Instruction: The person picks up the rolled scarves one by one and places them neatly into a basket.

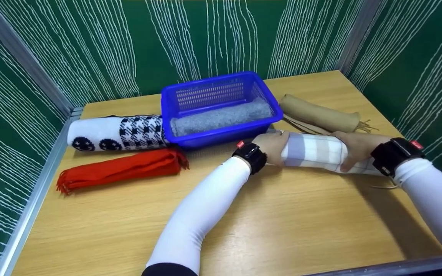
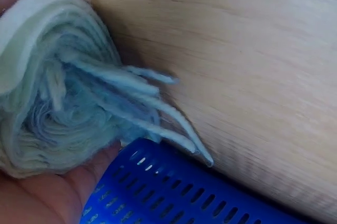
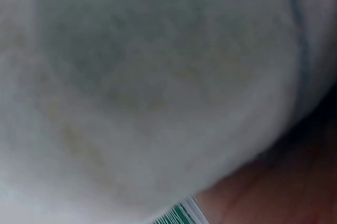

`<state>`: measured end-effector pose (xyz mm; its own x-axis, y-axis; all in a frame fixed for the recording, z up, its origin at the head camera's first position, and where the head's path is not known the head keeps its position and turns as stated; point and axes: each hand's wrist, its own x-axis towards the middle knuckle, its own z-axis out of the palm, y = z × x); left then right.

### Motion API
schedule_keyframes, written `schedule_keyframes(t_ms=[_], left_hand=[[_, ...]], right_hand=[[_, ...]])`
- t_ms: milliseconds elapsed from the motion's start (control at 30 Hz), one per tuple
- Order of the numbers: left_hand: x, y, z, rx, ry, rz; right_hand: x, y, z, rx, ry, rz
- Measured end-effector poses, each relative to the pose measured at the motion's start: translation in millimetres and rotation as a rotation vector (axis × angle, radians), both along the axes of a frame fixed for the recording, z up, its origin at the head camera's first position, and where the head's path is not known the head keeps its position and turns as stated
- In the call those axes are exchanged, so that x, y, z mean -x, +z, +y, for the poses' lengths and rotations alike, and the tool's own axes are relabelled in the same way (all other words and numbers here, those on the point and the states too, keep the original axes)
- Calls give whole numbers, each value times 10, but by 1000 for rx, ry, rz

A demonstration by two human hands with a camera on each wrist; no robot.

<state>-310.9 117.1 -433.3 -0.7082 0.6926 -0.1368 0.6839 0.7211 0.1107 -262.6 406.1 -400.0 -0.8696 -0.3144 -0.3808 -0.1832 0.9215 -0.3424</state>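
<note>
A rolled plaid scarf [image 1: 315, 150] in white, beige and lavender lies across the right half of the table, held by both hands. My left hand [image 1: 271, 146] grips its left end, close to the blue basket [image 1: 221, 138]. Farther right, my right hand [image 1: 359, 147] grips the roll with the thumb on the near side. In the left wrist view, the coiled end of the scarf [image 2: 79, 97] shows layered fabric and loose fringe strands beside the basket's slotted wall [image 2: 179, 195]. Pale cloth of the scarf [image 3: 158, 87] fills most of the right wrist view.
A grey fuzzy roll [image 1: 221, 117] lies inside the basket. Behind the plaid roll is a tan fringed scarf [image 1: 320, 113]. Left of the basket are a black-and-white patterned roll [image 1: 117, 133] and a folded red fringed scarf [image 1: 121, 169]. Green panels [image 1: 152, 50] wall the table.
</note>
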Motion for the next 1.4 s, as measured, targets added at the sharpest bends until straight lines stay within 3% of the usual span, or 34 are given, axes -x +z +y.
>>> schedule_keyframes(t_ms=[400, 733, 1400], left_hand=[[-122, 70, -80, -28, -15, 86], [-136, 55, -99, -42, 0, 83], [-116, 163, -172, -55, 10, 117]], right_hand=[[4, -12, -72, -35, -18, 33], [19, -8, -88, -35, 4, 46], [30, 204, -141, -48, 79, 130]])
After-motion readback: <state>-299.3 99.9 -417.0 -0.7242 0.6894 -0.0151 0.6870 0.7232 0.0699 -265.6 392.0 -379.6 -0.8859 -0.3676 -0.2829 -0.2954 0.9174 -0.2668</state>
